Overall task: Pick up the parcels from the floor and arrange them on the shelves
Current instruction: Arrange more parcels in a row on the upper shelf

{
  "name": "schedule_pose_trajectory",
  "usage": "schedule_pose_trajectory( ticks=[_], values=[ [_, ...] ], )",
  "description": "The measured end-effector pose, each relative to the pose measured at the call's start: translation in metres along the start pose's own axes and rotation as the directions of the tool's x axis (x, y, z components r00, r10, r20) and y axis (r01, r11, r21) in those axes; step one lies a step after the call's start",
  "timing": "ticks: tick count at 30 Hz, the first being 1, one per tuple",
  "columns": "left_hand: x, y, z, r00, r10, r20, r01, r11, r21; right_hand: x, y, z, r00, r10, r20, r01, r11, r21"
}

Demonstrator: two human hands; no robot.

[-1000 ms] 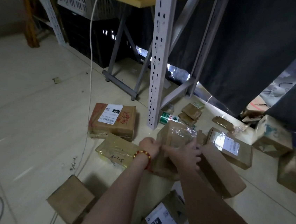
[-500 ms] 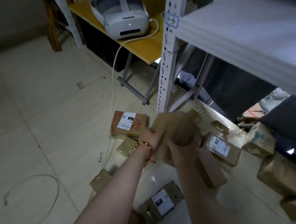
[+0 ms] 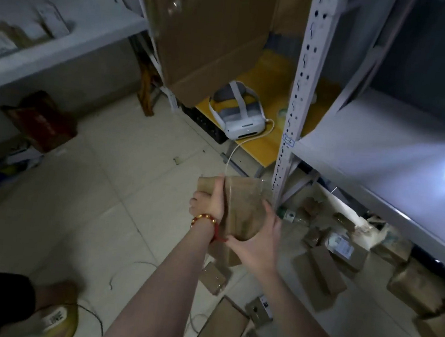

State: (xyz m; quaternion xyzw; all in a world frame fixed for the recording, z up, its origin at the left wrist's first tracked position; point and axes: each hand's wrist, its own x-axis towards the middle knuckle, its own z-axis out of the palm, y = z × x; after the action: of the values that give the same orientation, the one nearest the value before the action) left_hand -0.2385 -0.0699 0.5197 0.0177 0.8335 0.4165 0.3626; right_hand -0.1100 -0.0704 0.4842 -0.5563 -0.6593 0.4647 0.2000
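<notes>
Two hands hold one parcel. The held parcel [image 3: 241, 208], brown card under shiny tape, is in the air above the floor [image 3: 110, 184], just left of the foot of the grey slotted post [image 3: 296, 99]. The left hand [image 3: 211, 202], with one beaded bracelet [image 3: 205, 218] at the wrist, has its fingers [image 3: 194, 205] curled round the parcel's left edge. The right hand [image 3: 257, 244] cups the near right corner, thumb hooked under and fingers [image 3: 272, 216] spread up the right side, so both hands are clamped on it. The parcel is tilted. Its long axis seems to run from the wrists up and away toward the post, with the broad far edge highest, though blur softens its outline.

About a dozen floor parcels [image 3: 320, 274] lie scattered below and to the right, some of them partly under the right shelf; the blur prevents an exact count.

Two shelving units show. The right shelf [image 3: 377, 146] has a broad bare board, lit at its right, whose front edge runs from the post toward the lower right. The left shelf [image 3: 64, 44] carries a few blurred packets. Between them one large cardboard box [image 3: 211, 30] stands above a yellow bench [image 3: 262, 147] that carries one white headset [image 3: 239, 115]. The headset's cable [image 3: 230, 158] drops to the parcel's far edge. One shoe [image 3: 56, 315] stands at the lower left on open tile.
</notes>
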Motion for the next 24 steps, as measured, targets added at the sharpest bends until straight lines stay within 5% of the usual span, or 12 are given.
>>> schedule_pose_trajectory(
  ticks=[6,12,18,24],
  values=[
    [-0.055,0.08,-0.101,0.993,0.058,-0.106,-0.075,0.984,-0.162,-0.046,-0.115,-0.03,0.971,-0.234,0.054,0.235,0.972,0.001],
    [-0.088,0.117,-0.181,0.991,-0.002,0.136,0.059,0.907,-0.418,-0.079,-0.187,-0.085,0.841,-0.527,0.125,0.541,0.826,-0.161],
    [-0.149,0.13,-0.211,0.954,0.009,0.3,0.124,0.9,-0.418,-0.098,-0.225,-0.14,0.853,-0.462,0.243,0.518,0.809,-0.279],
    [-0.202,0.143,-0.199,0.942,0.122,0.313,0.06,0.856,-0.514,-0.121,-0.248,-0.202,0.843,-0.486,0.231,0.526,0.835,-0.16]
  ],
)
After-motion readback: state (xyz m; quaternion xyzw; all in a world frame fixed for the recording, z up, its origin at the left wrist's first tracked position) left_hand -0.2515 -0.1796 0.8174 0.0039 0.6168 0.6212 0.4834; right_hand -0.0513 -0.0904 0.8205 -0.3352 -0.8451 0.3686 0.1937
